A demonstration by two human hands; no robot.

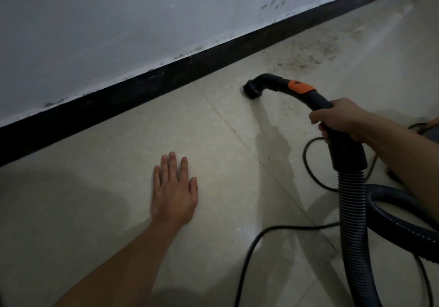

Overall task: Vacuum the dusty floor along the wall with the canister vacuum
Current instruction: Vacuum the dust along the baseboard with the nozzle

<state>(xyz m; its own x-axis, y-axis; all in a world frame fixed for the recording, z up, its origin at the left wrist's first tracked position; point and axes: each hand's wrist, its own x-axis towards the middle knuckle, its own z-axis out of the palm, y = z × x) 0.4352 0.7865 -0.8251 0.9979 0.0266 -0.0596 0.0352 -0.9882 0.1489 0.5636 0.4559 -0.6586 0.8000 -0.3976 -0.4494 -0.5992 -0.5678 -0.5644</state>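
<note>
My right hand grips the black curved handle of the vacuum hose, just behind its orange slider. The small round nozzle at the handle's tip touches the pale tiled floor a short way from the black skirting board. A patch of brown dust lies on the tiles beyond the nozzle, close to the skirting. My left hand rests flat on the floor with its fingers straight, well left of the nozzle.
The ribbed hose runs down to the bottom right edge, where a dark loop of it curves. A thin black power cord snakes over the tiles by the hose. The white wall is scuffed above the skirting.
</note>
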